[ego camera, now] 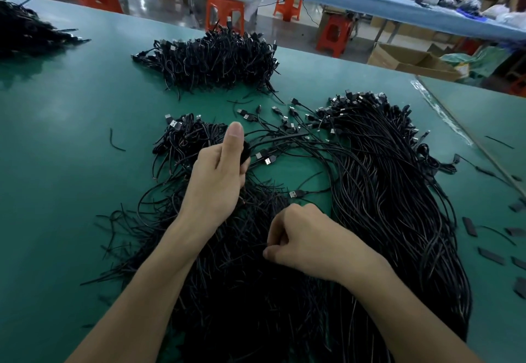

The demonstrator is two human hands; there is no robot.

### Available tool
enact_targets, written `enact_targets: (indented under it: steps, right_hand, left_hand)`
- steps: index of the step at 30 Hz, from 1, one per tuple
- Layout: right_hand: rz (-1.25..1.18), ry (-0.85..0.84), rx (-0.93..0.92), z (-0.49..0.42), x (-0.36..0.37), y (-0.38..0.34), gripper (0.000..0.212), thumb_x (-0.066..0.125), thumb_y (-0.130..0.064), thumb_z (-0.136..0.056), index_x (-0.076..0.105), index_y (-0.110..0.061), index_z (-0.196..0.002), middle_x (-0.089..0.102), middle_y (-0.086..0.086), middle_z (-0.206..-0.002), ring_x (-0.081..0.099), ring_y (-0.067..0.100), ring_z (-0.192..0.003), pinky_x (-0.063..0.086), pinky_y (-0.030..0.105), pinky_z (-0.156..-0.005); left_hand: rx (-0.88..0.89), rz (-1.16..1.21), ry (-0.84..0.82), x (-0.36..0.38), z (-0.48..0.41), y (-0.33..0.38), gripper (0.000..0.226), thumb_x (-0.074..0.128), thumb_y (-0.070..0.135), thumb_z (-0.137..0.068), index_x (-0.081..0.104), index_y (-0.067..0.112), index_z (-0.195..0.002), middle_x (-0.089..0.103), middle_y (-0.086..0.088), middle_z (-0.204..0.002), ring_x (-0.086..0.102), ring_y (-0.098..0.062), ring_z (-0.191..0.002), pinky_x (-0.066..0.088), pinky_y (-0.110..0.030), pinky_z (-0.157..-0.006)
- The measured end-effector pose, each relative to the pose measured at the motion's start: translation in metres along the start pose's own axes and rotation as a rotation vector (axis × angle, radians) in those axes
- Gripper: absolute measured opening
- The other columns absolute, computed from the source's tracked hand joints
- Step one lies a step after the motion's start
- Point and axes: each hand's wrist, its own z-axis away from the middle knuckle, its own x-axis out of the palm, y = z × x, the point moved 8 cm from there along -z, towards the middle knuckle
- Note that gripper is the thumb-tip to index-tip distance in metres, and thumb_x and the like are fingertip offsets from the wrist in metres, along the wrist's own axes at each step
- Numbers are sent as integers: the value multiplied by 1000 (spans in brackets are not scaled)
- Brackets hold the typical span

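A big spread of loose black USB cables covers the green table in front of me. My left hand is raised over the middle of them, thumb straight up, fingers curled round a bunch of black cables. My right hand sits lower and nearer, its fingers curled and pinching a thin black cable over the dark mass of cable ends. Single cables with silver USB plugs fan out beyond the left hand.
A heap of coiled cables lies farther back, a smaller bundle at mid-left, and another heap at the far left. Short black pieces lie at the right. Across the aisle are orange stools, a seated person and cardboard boxes.
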Motion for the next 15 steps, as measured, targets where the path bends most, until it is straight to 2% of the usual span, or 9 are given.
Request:
enact_targets:
  steps: [3,5,9,12,15]
  right_hand:
    - [-58,-1,13,0,-1,2,17,71,-39,-86,64,-26,-77,63,1,-87,63,20,-78,55,34,-68]
    - [-82,17,11,1,-5,4,16,70,-38,-86,66,-26,-77,64,-2,-83,62,15,-76,51,29,-62]
    - [-39,10,72,1,-3,11,18,70,-42,-84,65,-26,-77,63,1,-89,64,21,-81,58,36,-73]
    - [-19,3,79,0,1,8,21,70,-42,-83,61,-27,-72,61,0,-86,62,22,-80,57,34,-72]
    - [-18,6,63,-1,1,3,18,66,-35,-87,60,-24,-73,61,-1,-83,61,21,-77,57,35,-70]
  left_hand:
    - [-26,-24,3,-2,0,-1,67,27,70,-90,42,15,-56,39,10,-48,29,-3,-43,25,-13,-42]
    - [-41,-21,-10,0,1,-1,72,21,71,-90,50,13,-59,40,12,-44,31,-2,-40,26,-10,-41]
    - [-155,24,-38,5,1,-9,74,10,64,-100,50,14,-65,43,12,-40,33,-1,-34,27,-10,-36]
    - [-187,18,-35,4,1,-12,57,20,49,-106,48,16,-69,41,13,-42,32,-2,-35,26,-11,-36]
    - [-152,-7,-50,4,1,-9,54,25,53,-105,47,16,-72,39,13,-49,31,-2,-40,28,-13,-38]
